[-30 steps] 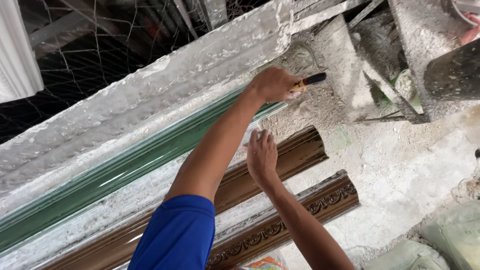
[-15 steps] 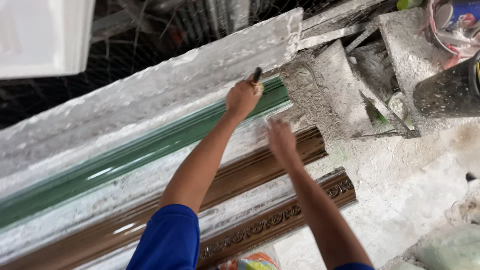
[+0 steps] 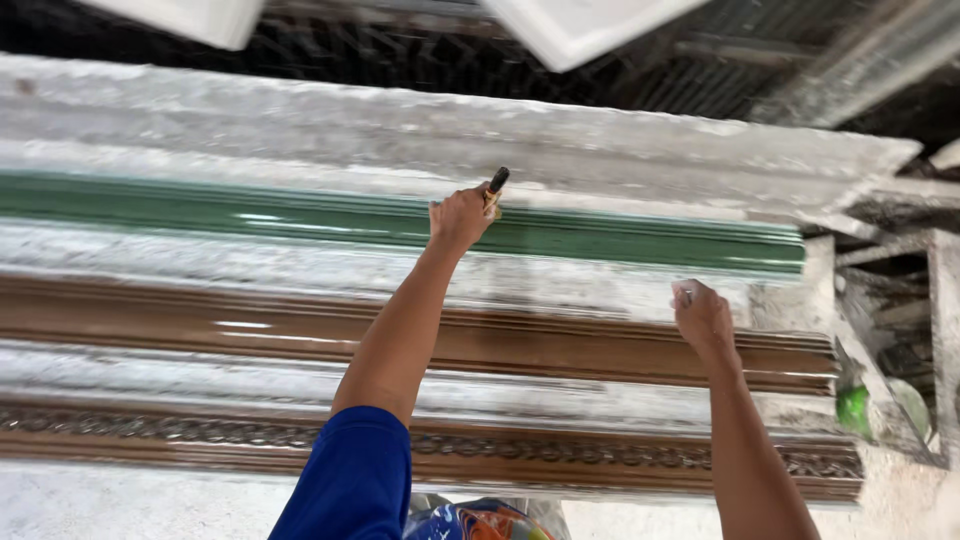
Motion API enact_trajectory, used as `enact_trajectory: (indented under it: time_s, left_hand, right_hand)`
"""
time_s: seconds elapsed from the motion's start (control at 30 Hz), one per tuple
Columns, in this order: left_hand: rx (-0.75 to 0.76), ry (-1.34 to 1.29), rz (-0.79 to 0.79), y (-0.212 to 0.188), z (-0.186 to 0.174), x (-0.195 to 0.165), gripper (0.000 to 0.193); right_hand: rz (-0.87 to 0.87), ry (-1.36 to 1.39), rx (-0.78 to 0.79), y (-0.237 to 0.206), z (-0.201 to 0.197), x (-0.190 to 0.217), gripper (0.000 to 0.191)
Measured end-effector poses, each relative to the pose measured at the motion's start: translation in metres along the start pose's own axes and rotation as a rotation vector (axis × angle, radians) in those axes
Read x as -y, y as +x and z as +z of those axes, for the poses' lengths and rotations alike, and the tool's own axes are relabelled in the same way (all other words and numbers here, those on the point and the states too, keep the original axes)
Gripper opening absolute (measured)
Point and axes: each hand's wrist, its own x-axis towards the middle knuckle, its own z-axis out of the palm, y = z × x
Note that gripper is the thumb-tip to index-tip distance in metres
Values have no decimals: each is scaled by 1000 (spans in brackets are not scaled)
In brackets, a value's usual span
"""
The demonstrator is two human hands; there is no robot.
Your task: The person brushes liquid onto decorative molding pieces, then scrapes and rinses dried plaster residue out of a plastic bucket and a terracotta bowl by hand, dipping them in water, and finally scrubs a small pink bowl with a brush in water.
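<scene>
Two bare hands are in view: the left hand (image 3: 460, 215) far up at the middle, the right hand (image 3: 702, 318) nearer on the right. One dark-handled brush (image 3: 494, 188) sits in the left hand. Three long glossy moulds lie side by side: one green mould (image 3: 250, 215) farthest, one plain brown mould (image 3: 200, 320) in the middle, and one ornamented brown mould (image 3: 200, 432) nearest. Two white panels (image 3: 580, 25) show along the far edge.

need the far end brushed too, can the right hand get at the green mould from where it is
Probably yes: the right hand rests on the plain brown mould, one white ridge short of the green mould, with nothing between. The left hand holds the brush.
</scene>
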Motion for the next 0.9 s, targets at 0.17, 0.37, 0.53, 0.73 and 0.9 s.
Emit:
enact_trajectory:
  time_s: [0.17, 0.37, 0.53, 0.73, 0.9]
  left_hand:
    - [-25, 51, -29, -11, -80, 158, 29]
    - [-109, 24, -16, -28, -160, 321, 28]
    - [-123, 30, -38, -36, -220, 436, 34]
    - [-161, 74, -27, -37, -276, 575, 29]
    - [-182, 118, 15, -35, -334, 699, 39]
  right_hand:
    - [-214, 228, 21, -64, 83, 173, 26]
    - [-301, 495, 167, -136, 178, 389, 27]
    - [-367, 506, 185, -176, 220, 512, 31]
    - [-412, 383, 126, -178, 308, 633, 29]
    - [-605, 423, 124, -192, 397, 759, 27]
